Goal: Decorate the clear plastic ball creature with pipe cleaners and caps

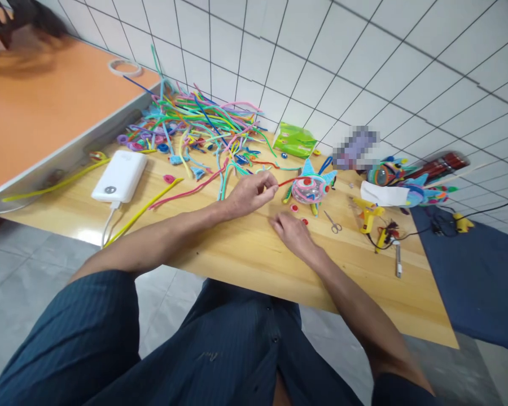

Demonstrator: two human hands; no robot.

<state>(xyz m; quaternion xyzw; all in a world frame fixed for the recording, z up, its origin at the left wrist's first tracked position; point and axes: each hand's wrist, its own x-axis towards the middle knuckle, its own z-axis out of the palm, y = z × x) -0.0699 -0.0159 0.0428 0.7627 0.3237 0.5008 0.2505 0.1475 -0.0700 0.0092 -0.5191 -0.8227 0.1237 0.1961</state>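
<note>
My left hand point(252, 194) is raised over the wooden table, its fingers pinched on one end of a red pipe cleaner point(285, 182). The strip points right, toward a clear round figure point(309, 190) with blue pointed ears and pink and red trim. Lower and to the right, my right hand point(295, 232) rests close to the tabletop with its fingers drawn together; what they hold, if anything, is hidden. Small red pieces point(294, 208) lie between that hand and the figure. A pair of scissors point(334, 223) is right of them.
A heap of colourful pipe cleaners point(203, 121) spreads along the wall. On the left lie a white power bank point(119, 176) with a cable and a yellow strip point(141, 214). Toward the right are a yellow glue gun point(368, 215), a cutter point(398, 260) and a green packet point(295, 141).
</note>
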